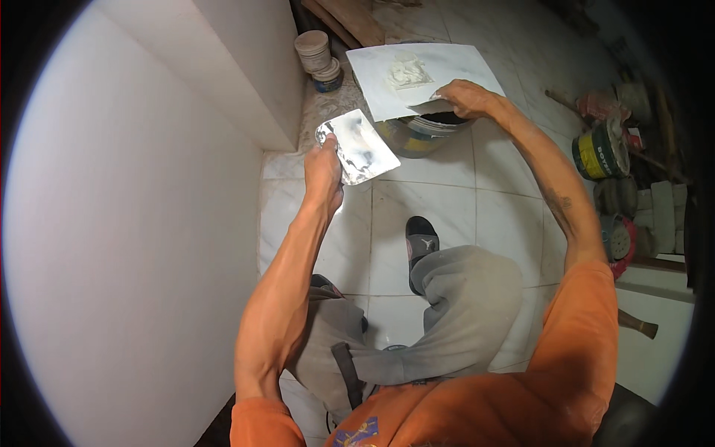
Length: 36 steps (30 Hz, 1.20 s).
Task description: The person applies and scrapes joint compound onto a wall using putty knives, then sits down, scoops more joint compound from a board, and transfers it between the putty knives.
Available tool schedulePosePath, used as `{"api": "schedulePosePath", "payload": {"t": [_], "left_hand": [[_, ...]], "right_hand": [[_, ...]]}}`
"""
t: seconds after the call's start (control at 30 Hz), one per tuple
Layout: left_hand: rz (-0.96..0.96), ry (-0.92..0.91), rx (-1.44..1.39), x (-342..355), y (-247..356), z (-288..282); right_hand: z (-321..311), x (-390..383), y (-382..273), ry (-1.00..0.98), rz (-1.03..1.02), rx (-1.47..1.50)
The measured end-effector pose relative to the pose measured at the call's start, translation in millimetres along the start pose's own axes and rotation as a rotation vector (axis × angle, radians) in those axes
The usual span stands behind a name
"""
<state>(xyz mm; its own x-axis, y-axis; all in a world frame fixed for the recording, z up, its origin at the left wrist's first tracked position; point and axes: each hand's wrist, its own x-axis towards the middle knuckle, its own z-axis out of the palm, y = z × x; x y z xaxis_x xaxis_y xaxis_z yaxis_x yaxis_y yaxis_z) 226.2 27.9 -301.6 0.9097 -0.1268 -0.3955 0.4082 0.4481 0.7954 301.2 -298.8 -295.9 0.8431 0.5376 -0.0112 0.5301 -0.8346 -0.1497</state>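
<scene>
My left hand [323, 170] is closed on the left edge of a flat, shiny putty plate [366, 149], which has rounded corners and white and dark smears. Farther right, my right hand [465, 98] grips a putty knife [432, 107]; its grey blade points left, low over the near edge of a white board [372, 74]. A mound of white putty [407, 70] sits on that board. Beneath it stands a dark bucket [418, 140] with yellowish markings, its mouth partly covered by the board. The knife's handle is hidden in my fingers.
A white wall [134, 223] runs along my left, with a pillar corner ahead. Two stacked small tubs [313, 52] stand beyond it. At right are a green and yellow pail [596, 153], a red-rimmed container [620, 242] and a wooden handle [639, 325]. The floor is tiled [417, 186].
</scene>
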Motion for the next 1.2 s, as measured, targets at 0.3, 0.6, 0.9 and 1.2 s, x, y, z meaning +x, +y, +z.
{"api": "schedulePosePath", "payload": {"t": [0.3,0.6,0.9,1.2], "left_hand": [[-0.029,-0.043,-0.058,-8.9,-0.1,-1.1],[-0.065,-0.205,-0.355,-28.5,14.8,3.6],[-0.038,-0.154,-0.176,-40.5,20.7,8.5],[0.115,-0.094,-0.236,-33.7,45.2,-7.6]], "right_hand": [[-60.7,-35.9,-91.1,0.29,0.298,0.804],[-59.9,-43.5,-201.6,0.553,-0.364,0.479],[-43.3,-55.1,-168.6,0.449,-0.433,0.208],[9.7,-33.0,-91.2,0.404,0.009,0.031]]}}
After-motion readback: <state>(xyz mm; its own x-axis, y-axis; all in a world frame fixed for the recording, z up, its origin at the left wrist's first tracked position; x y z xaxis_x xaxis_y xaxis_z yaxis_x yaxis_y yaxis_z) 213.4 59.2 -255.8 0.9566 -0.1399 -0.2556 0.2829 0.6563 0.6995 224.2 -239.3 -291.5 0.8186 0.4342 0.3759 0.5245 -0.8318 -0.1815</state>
